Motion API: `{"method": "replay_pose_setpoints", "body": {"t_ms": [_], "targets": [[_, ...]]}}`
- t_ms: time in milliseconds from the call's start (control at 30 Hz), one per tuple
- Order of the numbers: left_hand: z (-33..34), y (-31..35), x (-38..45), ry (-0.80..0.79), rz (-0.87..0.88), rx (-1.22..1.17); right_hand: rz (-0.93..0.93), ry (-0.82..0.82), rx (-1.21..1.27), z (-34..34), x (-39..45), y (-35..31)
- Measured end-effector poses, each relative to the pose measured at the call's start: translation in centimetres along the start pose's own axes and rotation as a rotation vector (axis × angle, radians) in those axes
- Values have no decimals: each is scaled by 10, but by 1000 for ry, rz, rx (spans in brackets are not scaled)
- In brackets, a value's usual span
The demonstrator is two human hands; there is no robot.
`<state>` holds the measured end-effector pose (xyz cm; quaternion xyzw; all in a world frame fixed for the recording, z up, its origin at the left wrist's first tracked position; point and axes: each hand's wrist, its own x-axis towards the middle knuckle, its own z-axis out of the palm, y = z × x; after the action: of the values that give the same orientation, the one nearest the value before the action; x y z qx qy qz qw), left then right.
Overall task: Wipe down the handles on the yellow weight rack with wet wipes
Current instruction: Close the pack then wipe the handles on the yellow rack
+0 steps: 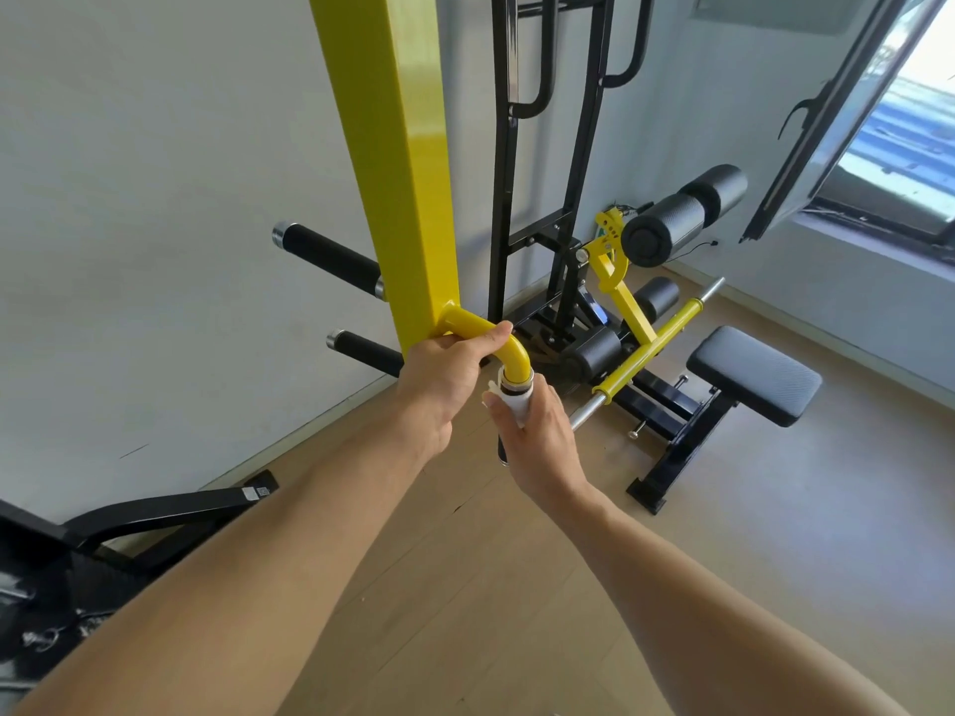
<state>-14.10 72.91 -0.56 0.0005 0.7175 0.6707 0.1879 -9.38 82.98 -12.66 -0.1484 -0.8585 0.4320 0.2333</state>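
A tall yellow upright (403,162) of the weight rack rises in the middle of the view. A curved yellow handle bar (509,354) sticks out of its base and bends downward into a black grip. My left hand (444,379) is closed around the bar near the upright. Just below the bend, my right hand (537,436) is wrapped around the grip with a white wet wipe (514,400) pressed against it. Most of the grip is hidden under the wipe and my fingers.
Two black padded pegs (330,258) (367,348) stick out left of the upright toward the white wall. A black frame (548,147), a bench with foam rollers (666,219), a yellow bar (646,348) and a black pad (754,374) stand to the right. An open window (847,111) is far right.
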Motion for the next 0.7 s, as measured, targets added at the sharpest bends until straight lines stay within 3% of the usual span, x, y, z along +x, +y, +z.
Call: {"method": "replay_pose_setpoints", "body": {"t_ms": [133,367,567,700], "targets": [[-2,2,-2,-18,-9,19,47,-65,-16,3,-3,7],[-3,4,-3,-26,-14,37,-31,60,101,-3,7,-15],[-2,6,-3,-25,-17,42,124,-75,5,7,-4,10],[-3,5,-2,-36,-18,41,81,26,49,1,1,-5]]}}
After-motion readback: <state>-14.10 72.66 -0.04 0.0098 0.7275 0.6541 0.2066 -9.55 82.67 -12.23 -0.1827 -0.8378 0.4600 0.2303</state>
